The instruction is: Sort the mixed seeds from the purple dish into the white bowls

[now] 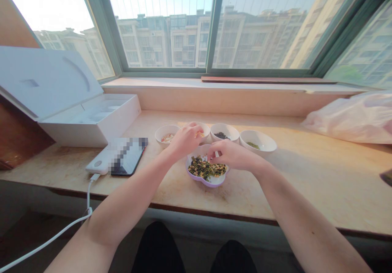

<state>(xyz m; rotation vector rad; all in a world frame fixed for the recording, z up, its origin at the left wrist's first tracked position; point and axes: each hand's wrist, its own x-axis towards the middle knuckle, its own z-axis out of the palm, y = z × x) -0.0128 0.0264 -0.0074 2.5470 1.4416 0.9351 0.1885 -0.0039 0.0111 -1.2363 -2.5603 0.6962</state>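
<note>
My right hand (229, 154) is over the purple-rimmed, lobed bowl (208, 182), its fingers bent down and pinched at the mixed beans (204, 167) of dark, green and yellow colours. My left hand (187, 138) reaches over a white bowl (206, 128) holding pale yellow pieces. Its fingers are curled at the bowl's inside, and whatever lies between the fingertips is hidden. To the left stands a white bowl (159, 133) with reddish and pale pieces. On the other side are a white bowl (234, 130) of black beans and a white bowl (268, 143) with some green beans.
An open white box (121, 117) stands at the left. Nearer me lie a phone (130, 160) and a white power bank (99, 160) with a white cable (65, 228). A pale plastic bag (352, 117) rests at the right, below the window.
</note>
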